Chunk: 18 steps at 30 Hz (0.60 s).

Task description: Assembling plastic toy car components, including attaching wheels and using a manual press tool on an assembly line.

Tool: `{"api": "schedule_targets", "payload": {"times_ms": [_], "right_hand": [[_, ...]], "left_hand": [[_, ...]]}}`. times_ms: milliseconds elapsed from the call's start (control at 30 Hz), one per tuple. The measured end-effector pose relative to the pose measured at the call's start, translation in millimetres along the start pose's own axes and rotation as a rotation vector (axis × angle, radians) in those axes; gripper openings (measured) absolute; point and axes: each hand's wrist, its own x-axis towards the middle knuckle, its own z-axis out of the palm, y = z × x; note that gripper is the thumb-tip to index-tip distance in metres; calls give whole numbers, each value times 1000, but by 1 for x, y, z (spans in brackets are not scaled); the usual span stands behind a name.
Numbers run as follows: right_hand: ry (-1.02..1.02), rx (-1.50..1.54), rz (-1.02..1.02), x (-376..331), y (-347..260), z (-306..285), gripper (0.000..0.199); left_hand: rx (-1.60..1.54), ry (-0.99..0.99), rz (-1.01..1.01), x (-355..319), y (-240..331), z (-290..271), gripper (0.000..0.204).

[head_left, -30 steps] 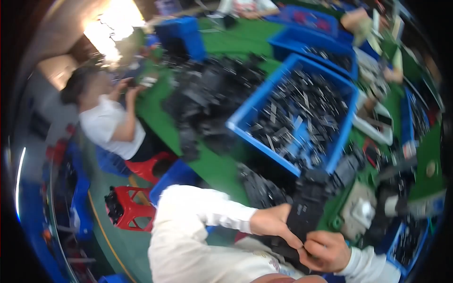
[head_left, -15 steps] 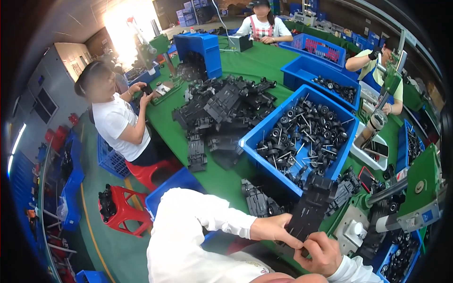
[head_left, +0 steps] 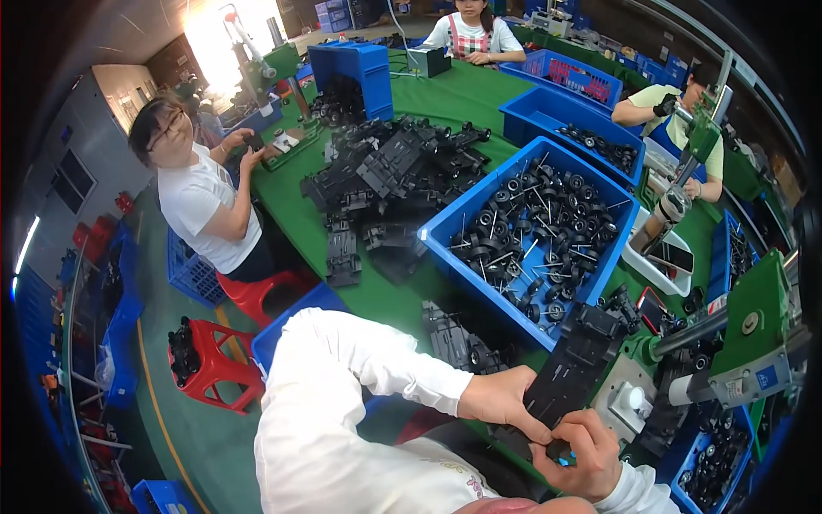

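Note:
My left hand (head_left: 501,403) is closed around the near part of a long black plastic toy car chassis (head_left: 572,360). The chassis slants away from me, its far end beside the big blue bin's near corner. My right hand (head_left: 586,454) pinches at the near end, thumb and forefinger meeting close to my left thumb. A small dark part with a bit of blue (head_left: 562,454) shows below those fingers; its kind is unclear. More chassis (head_left: 462,338) lie on the green table just beyond my left hand.
A blue bin (head_left: 535,227) holds wheels on metal axles. Black chassis (head_left: 390,163) are heaped beyond it. A green press (head_left: 745,334) stands at the right, above a metal fixture (head_left: 623,403). Co-workers sit or stand around the table; a red stool (head_left: 218,364) is at the left.
The whole view has shifted slightly. The chassis leans a little more to the right in my hands. A bit of blue now shows below my right fingers.

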Motion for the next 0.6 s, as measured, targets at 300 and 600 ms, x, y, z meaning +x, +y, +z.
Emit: {"api": "schedule_targets", "payload": {"times_ms": [300,600], "right_hand": [[-57,106,-71,-16,10,-7,32],[-100,22,-232,-19,14,-12,22]], "left_hand": [[14,22,-1,2,-7,15,28],[50,55,140,7,-17,23,31]]}}
